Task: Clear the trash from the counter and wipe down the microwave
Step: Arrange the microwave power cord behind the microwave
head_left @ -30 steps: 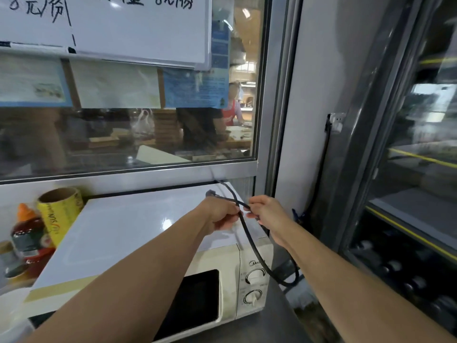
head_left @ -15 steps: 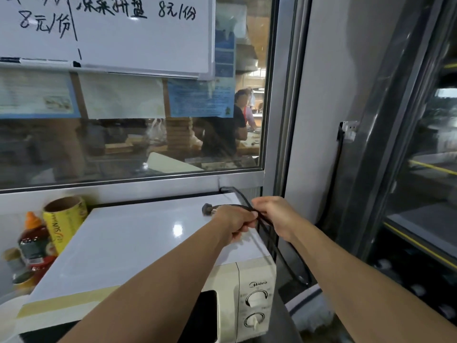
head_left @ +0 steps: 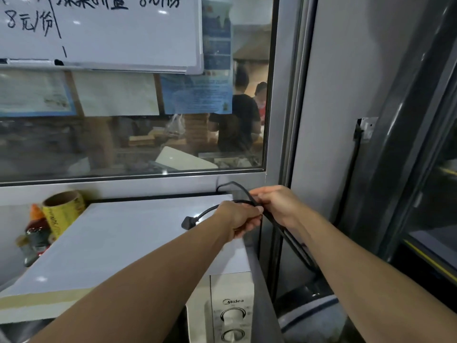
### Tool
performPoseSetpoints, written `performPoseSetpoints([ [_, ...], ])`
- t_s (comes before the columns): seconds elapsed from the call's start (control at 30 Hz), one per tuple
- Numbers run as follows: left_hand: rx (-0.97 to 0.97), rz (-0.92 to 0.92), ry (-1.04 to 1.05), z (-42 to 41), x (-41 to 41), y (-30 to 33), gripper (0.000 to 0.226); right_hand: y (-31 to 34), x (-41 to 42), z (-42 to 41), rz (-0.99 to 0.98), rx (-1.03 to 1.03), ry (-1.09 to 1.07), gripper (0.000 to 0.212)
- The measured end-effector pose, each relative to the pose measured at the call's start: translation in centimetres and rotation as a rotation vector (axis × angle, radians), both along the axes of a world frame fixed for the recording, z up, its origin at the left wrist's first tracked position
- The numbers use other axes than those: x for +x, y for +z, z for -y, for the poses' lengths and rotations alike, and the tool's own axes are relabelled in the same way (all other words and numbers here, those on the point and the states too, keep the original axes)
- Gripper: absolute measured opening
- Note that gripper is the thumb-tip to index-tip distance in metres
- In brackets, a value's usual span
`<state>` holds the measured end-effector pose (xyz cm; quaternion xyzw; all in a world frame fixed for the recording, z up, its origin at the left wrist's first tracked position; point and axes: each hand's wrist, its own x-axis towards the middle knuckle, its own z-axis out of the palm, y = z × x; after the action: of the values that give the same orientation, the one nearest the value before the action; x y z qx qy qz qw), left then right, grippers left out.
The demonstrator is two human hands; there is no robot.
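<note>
A white microwave (head_left: 128, 243) stands on the counter below the window, its two dials at the lower right. Its black power cord (head_left: 286, 233) runs from the back right corner and hangs in a loop off the right side. My left hand (head_left: 238, 217) grips the cord above the microwave's back right corner, with the black plug (head_left: 187, 223) sticking out to the left over the top panel. My right hand (head_left: 279, 205) pinches the cord just to the right, touching my left hand.
A yellow cling-film roll (head_left: 63, 211) and a sauce bottle with an orange cap (head_left: 37, 233) stand left of the microwave. A steel-framed glass cabinet (head_left: 420, 194) fills the right. A wall socket (head_left: 366, 128) sits beside it. A whiteboard (head_left: 111, 30) hangs on the window, with people behind the glass.
Both hands have moved back toward the window with the cord and come together. The plug now lies lower over the microwave top. The camera has shifted closer.
</note>
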<state>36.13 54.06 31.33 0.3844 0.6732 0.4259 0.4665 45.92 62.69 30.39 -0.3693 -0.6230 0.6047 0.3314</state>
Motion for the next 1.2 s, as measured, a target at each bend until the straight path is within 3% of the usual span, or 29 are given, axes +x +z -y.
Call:
performPoseSetpoints([
  [0.3,-0.041,-0.019,0.084,-0.1,-0.8,0.5,0.016,0.4,0.8,-0.7,-0.033,-0.043,0.154,0.028],
  [0.5,-0.059,-0.04,0.099,-0.2,-0.6,0.9,0.018,0.9,0.9,-0.6,0.091,0.074,0.131,0.021],
  [0.93,-0.032,-0.139,0.147,0.0,-1.8,-0.2,0.022,0.5,0.8,-1.4,0.019,0.037,0.121,0.021],
  [1.03,0.021,-0.301,0.17,-0.1,-2.4,-0.6,0.019,0.6,0.7,-1.6,0.006,0.031,0.111,0.023],
  [1.2,0.127,-0.919,0.254,-0.1,-3.7,-0.3,0.027,0.9,0.7,-2.0,-0.029,0.001,0.107,0.023],
])
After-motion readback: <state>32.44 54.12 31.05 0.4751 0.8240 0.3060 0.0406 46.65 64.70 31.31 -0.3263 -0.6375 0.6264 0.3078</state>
